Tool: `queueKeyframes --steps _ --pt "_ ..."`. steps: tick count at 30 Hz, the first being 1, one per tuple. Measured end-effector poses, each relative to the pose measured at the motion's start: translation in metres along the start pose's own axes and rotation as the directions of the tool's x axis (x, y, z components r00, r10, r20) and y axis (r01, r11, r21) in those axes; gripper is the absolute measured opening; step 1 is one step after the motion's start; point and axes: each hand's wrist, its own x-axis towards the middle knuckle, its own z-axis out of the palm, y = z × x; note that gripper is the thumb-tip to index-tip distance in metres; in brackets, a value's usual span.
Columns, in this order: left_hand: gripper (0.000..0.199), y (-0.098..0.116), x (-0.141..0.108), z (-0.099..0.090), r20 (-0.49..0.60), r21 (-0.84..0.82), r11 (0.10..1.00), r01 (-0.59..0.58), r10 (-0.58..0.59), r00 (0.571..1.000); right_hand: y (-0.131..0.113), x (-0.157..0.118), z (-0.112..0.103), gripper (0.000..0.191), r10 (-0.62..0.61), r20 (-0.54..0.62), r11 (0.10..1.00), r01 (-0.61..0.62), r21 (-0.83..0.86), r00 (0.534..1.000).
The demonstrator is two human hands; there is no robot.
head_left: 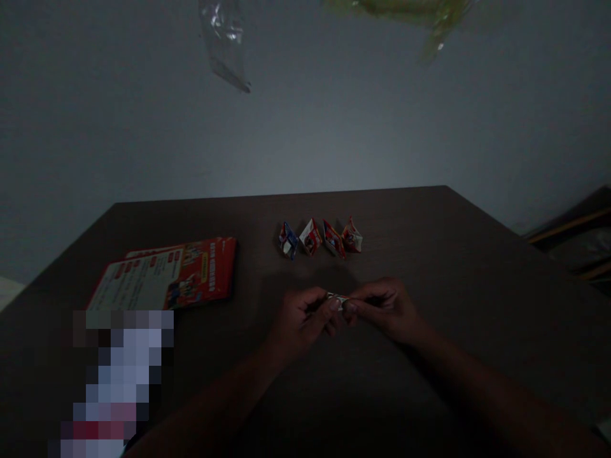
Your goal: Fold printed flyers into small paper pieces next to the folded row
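The left hand (303, 318) and the right hand (394, 312) are bare, with round thumb tips (335, 305) at the grip and slim fingers (312, 293) around it, and behind the grip come bare wrists (420, 331) and a long left forearm (233, 391) and right forearm (487, 380) that look wider farther back.

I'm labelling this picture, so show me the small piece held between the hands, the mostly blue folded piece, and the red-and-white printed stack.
Small piece (338, 296): head view, its exposed upper edge.
Blue folded piece (287, 242): head view, middle of its printed side.
Printed stack (168, 273): head view, its top face.
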Motion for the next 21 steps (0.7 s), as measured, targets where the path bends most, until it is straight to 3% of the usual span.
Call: queueKeyframes --steps 4,12,18,21 --pt "0.031 0.0018 -0.0005 0.0019 0.000 -0.081 0.997 0.011 -0.011 1.000 -0.0007 -0.0011 0.0008 0.017 0.002 0.020 0.999 -0.003 0.044 1.000" --pt "0.035 0.0040 -0.0001 0.0050 0.043 -0.312 0.936 0.162 -0.157 0.987 -0.0025 -0.0021 0.0014 0.016 0.009 0.051 0.996 -0.013 0.093 0.999" --pt "0.045 0.0016 0.0008 0.0062 -0.097 0.060 0.995 0.075 -0.069 0.993 -0.0008 -0.0010 0.0005 0.017 0.059 0.075 0.990 -0.068 0.120 0.995" --pt "0.046 0.0024 -0.0003 0.0067 -0.134 0.122 0.990 0.072 -0.055 0.989 -0.0034 -0.0009 0.0031 0.018 0.046 0.070 0.992 -0.053 0.113 0.997"
